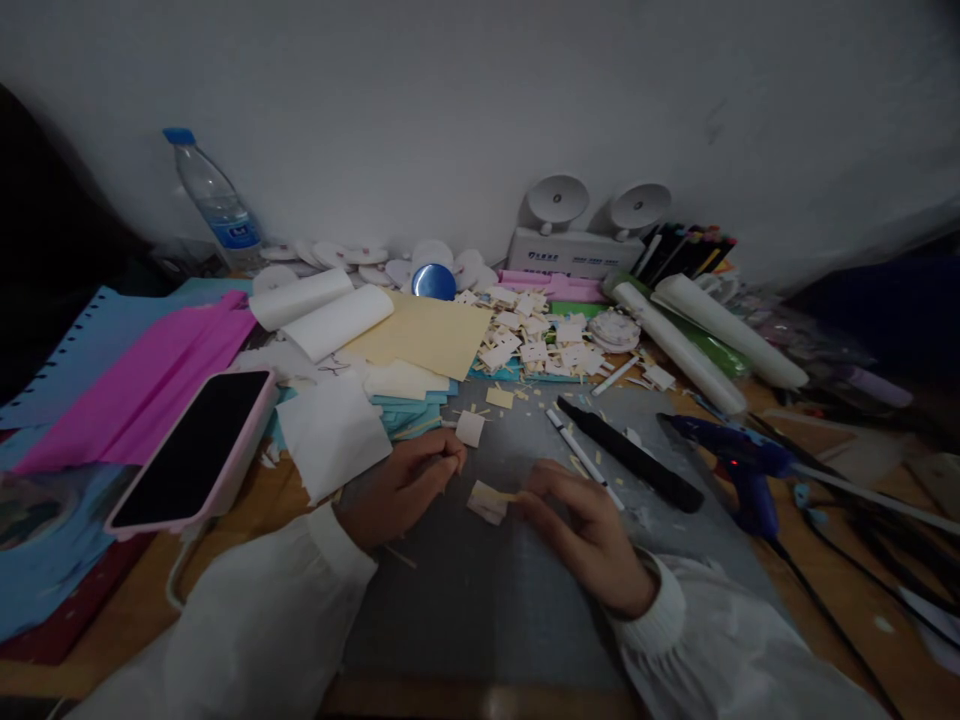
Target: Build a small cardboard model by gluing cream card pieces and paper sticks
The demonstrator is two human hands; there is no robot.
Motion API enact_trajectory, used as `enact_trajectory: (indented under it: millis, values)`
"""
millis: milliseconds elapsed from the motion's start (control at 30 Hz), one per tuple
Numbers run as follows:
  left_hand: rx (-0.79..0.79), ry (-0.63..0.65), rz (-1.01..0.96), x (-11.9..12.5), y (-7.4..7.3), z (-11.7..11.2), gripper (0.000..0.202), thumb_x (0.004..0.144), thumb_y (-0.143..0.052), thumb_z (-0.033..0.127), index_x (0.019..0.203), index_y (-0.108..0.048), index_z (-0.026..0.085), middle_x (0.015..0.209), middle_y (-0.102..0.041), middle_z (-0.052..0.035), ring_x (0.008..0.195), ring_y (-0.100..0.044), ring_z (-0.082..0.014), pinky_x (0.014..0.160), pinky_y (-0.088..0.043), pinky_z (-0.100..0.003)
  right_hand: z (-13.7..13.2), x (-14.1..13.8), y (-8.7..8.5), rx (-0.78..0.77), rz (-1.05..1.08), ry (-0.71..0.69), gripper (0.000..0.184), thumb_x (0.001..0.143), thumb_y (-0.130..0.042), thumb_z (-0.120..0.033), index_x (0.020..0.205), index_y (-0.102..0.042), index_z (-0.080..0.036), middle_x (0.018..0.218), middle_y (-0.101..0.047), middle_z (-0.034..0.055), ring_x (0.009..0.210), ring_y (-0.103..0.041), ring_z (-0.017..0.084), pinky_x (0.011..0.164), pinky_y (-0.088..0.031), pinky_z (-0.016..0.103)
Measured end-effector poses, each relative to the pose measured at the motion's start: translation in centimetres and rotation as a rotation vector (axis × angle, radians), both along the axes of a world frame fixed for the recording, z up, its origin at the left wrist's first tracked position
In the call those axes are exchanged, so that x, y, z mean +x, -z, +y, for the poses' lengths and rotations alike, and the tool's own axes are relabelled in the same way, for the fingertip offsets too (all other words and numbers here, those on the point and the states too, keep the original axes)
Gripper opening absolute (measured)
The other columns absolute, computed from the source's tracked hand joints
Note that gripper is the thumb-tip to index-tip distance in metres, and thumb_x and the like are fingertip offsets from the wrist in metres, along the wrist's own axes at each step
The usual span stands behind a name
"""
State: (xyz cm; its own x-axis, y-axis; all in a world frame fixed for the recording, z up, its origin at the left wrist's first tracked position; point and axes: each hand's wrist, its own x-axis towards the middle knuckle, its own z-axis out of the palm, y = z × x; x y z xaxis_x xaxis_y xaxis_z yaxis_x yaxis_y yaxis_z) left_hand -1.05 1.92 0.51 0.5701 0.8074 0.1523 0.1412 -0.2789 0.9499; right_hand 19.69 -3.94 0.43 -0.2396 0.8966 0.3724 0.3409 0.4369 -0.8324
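Note:
My right hand rests on the grey cutting mat and pinches a small cream paper piece by its right edge. My left hand lies curled on the mat just left of that piece, its fingertips pressed together near a small white square; what it holds, if anything, is hidden. Both arms wear white sleeves. A heap of similar small cut paper squares lies beyond the mat.
A phone in a pink case lies at left on pink and blue paper. A black pen, a white pen and a blue glue gun lie right of my hands. White rolls, a water bottle and markers stand farther back.

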Motion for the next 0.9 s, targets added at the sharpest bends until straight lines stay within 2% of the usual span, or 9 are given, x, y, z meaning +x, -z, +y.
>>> enact_trajectory:
  millis: [300, 500, 600, 700, 900]
  values:
    - [0.078, 0.059, -0.025, -0.28, 0.14, 0.11, 0.014, 0.085, -0.044, 0.017, 0.074, -0.053, 0.016, 0.071, -0.052, -0.0003, 0.068, -0.05, -0.0138, 0.064, -0.038, -0.025, -0.05, 0.02, -0.17, 0.002, 0.001, 0.006, 0.023, 0.092, -0.051, -0.022, 0.069, -0.054, -0.02, 0.063, -0.054, -0.0007, 0.061, -0.051, 0.013, 0.056, -0.038, 0.026]
    - [0.194, 0.097, 0.002, -0.37, -0.47, 0.23, 0.012, 0.074, -0.043, 0.01, 0.065, -0.048, 0.018, 0.064, -0.048, 0.0009, 0.062, -0.046, -0.0134, 0.06, -0.036, -0.026, -0.1, -0.05, -0.25, 0.0, -0.004, 0.001, 0.024, 0.092, -0.051, -0.021, 0.069, -0.052, -0.02, 0.062, -0.051, -0.0013, 0.06, -0.049, 0.013, 0.055, -0.037, 0.026]
    - [0.244, 0.147, 0.031, -0.42, -0.5, 0.37, 0.015, 0.074, -0.043, 0.012, 0.061, -0.045, 0.019, 0.06, -0.047, 0.0004, 0.062, -0.045, -0.0147, 0.06, -0.035, -0.028, -0.09, -0.08, -0.27, 0.007, -0.008, -0.001, 0.024, 0.092, -0.051, -0.02, 0.069, -0.052, -0.02, 0.062, -0.051, -0.0012, 0.059, -0.048, 0.013, 0.054, -0.037, 0.026]
    - [0.224, 0.165, 0.023, -0.43, -0.33, 0.38, 0.019, 0.077, -0.042, 0.014, 0.058, -0.043, 0.019, 0.058, -0.047, -0.0001, 0.061, -0.045, -0.015, 0.06, -0.035, -0.029, -0.15, -0.07, -0.25, 0.004, -0.003, -0.006, 0.024, 0.092, -0.051, -0.02, 0.068, -0.052, -0.02, 0.062, -0.051, -0.001, 0.059, -0.048, 0.013, 0.054, -0.037, 0.026]
    - [0.17, 0.106, 0.007, -0.3, 0.01, 0.26, 0.021, 0.077, -0.04, 0.012, 0.058, -0.046, 0.018, 0.06, -0.049, -0.0002, 0.059, -0.047, -0.0138, 0.059, -0.036, -0.027, -0.28, 0.0, -0.28, 0.013, 0.04, -0.005, 0.022, 0.091, -0.052, -0.017, 0.069, -0.053, -0.02, 0.063, -0.052, -0.0015, 0.06, -0.049, 0.012, 0.056, -0.037, 0.025]
